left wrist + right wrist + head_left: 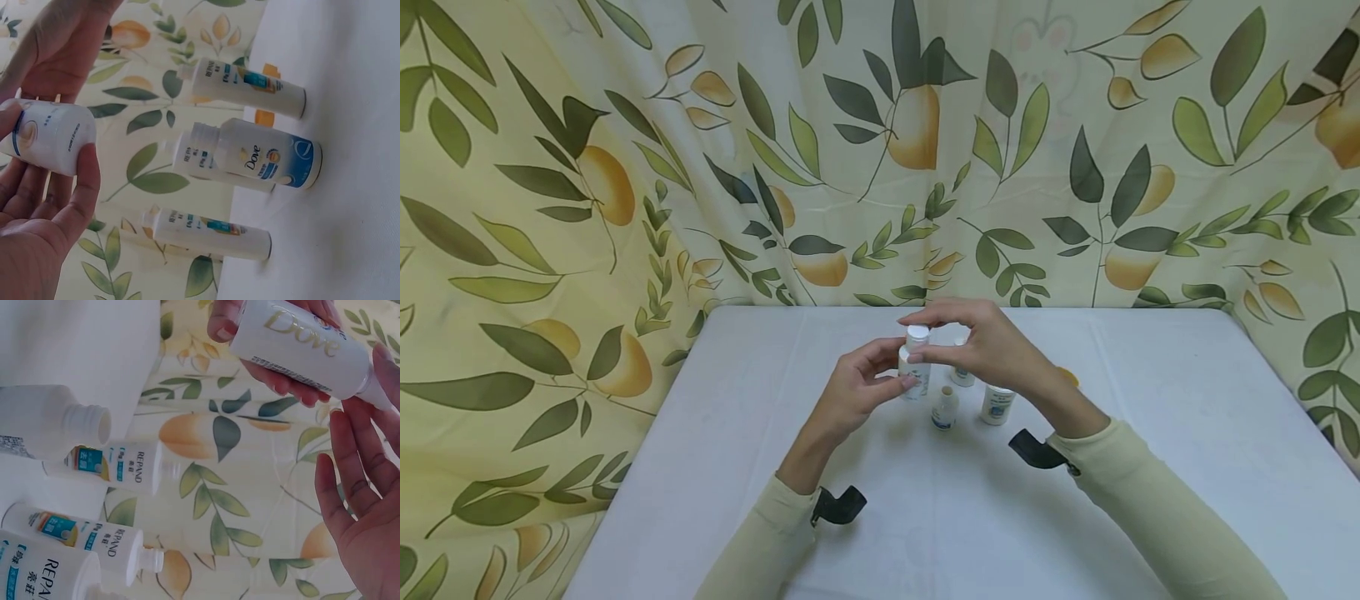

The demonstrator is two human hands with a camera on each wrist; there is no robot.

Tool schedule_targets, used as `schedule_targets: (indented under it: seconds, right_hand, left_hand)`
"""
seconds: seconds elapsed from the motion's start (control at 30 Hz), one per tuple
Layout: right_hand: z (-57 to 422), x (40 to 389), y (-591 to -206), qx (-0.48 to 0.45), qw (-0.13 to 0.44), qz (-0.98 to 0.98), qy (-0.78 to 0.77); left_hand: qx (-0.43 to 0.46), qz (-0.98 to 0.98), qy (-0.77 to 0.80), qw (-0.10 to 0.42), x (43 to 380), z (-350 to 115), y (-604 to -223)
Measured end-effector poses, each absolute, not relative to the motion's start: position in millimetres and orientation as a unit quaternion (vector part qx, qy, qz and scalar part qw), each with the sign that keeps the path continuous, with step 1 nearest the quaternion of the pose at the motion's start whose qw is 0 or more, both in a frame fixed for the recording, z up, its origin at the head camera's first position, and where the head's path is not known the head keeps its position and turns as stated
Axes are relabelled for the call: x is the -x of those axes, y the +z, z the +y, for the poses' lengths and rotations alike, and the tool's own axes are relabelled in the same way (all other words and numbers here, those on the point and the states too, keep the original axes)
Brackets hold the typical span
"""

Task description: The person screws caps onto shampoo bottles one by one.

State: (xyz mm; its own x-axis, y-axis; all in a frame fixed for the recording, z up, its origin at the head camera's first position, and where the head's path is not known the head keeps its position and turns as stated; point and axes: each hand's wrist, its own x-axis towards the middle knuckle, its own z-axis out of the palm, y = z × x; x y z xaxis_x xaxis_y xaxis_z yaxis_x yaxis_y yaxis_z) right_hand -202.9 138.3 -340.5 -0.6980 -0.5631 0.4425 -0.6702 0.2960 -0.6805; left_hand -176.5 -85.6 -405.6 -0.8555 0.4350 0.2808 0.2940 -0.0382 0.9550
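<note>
My left hand grips a white Dove bottle round its body, holding it upright above the table. At its top, my right hand has the white cap between thumb and fingers. In the right wrist view, the other fingers of that hand spread loosely beside the bottle. Below the hands stands a second Dove bottle, its threaded neck bare. Several slimmer white REPAND bottles with narrow translucent nozzles stand around it.
Something orange shows partly behind my right forearm, and behind a REPAND bottle in the left wrist view. A leaf-and-fruit patterned curtain hangs along the table's far edge and left side. Both sleeves carry black wrist mounts.
</note>
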Motion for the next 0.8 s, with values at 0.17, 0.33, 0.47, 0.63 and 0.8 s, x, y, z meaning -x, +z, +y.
schedule_targets:
  seconds: [0.17,0.33,0.47,0.63,0.8]
  right_hand:
    - [140.4,203.6,-340.9,-0.385,0.057,-0.799,0.458]
    - [141.8,204.3,-340.7,-0.389,0.061,-0.799,0.455]
    - [142.2,204.0,-339.4,-0.385,0.063,-0.802,0.452]
    - [143.5,203.0,-337.9,-0.376,0.056,-0.804,0.456]
    - [144.8,202.7,-337.4,-0.364,0.052,-0.805,0.465]
  left_hand:
    - [-0.253,0.688,0.678,0.054,177.2,-88.8,-405.4]
    - [-0.251,0.69,0.677,0.049,177.9,-91.9,-405.4]
    - [-0.252,0.689,0.678,0.046,178.9,-93.8,-406.1]
    - [-0.247,0.691,0.677,0.05,178.6,-95.6,-405.9]
    - [-0.238,0.694,0.677,0.053,177.6,-96.8,-405.6]
